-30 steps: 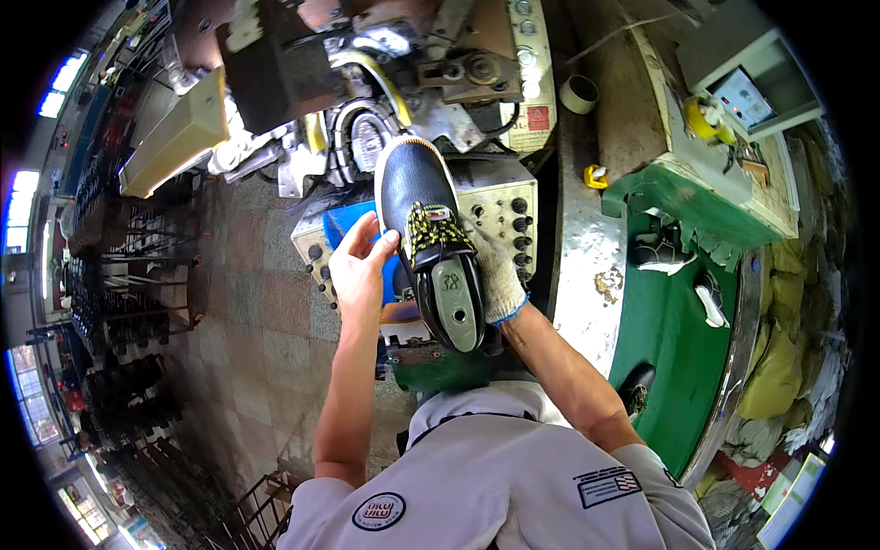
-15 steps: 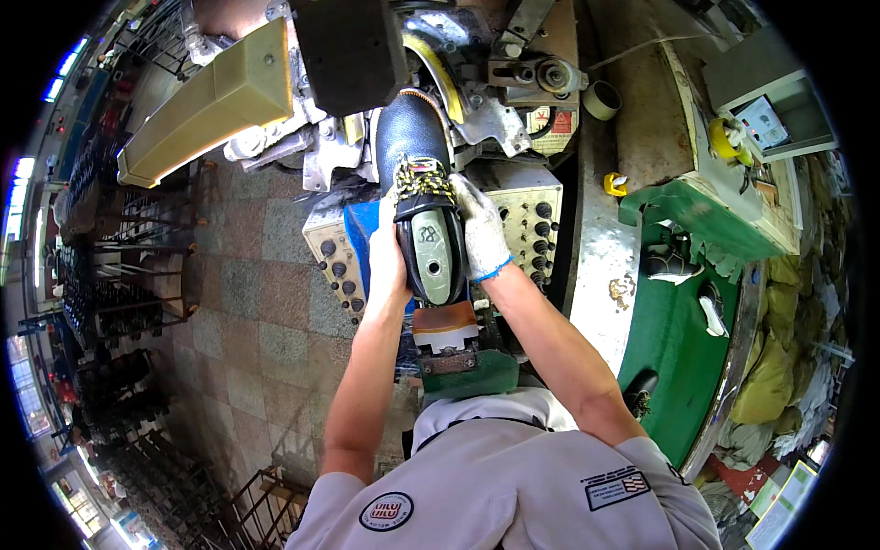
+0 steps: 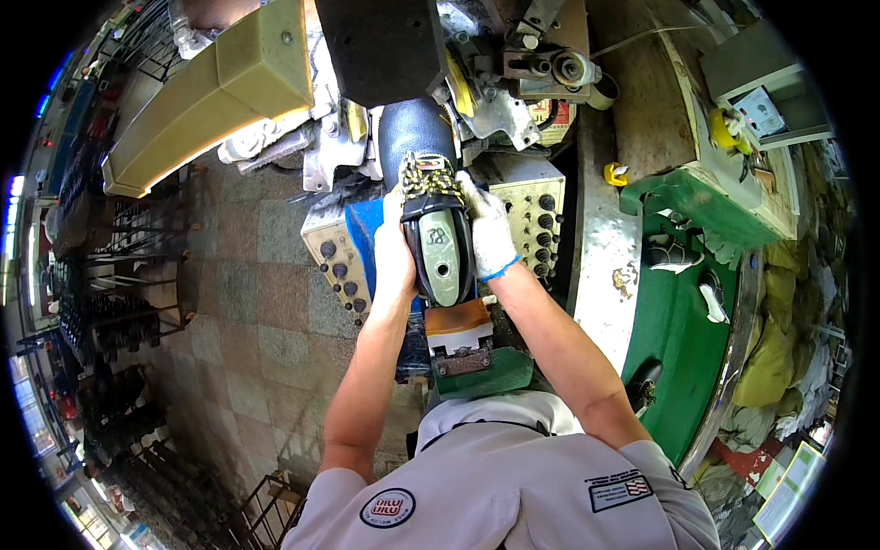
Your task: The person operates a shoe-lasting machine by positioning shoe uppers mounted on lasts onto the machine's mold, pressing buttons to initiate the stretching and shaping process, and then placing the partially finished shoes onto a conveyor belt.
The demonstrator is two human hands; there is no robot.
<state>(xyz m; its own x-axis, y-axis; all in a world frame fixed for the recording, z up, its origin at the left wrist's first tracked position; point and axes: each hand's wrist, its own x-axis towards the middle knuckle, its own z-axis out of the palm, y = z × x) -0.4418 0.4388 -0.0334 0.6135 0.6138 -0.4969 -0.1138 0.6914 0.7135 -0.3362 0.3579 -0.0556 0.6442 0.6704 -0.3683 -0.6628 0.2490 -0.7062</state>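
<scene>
A dark blue shoe upper on a grey-green last [image 3: 433, 215] is held upside-down in front of me, its toe pushed up into a grey machine head [image 3: 394, 46]. My left hand [image 3: 394, 257], bare, grips the shoe's left side. My right hand [image 3: 488, 234], in a white glove with a blue cuff, grips its right side. The last's flat grey-green top faces me, and yellow-and-black laces [image 3: 427, 179] show just above it. An orange and white block [image 3: 458, 330] sits on the machine below the heel.
Beige control panels with black knobs [image 3: 536, 225] flank the shoe. A green conveyor [image 3: 674, 321] with shoe parts runs at the right. A tan machine cover [image 3: 211, 101] is upper left; metal racks [image 3: 119, 302] stand on the tiled floor at left.
Both hands have carried the shoe upward and forward; its toe now sits under the machine head, and both hands now clasp its sides.
</scene>
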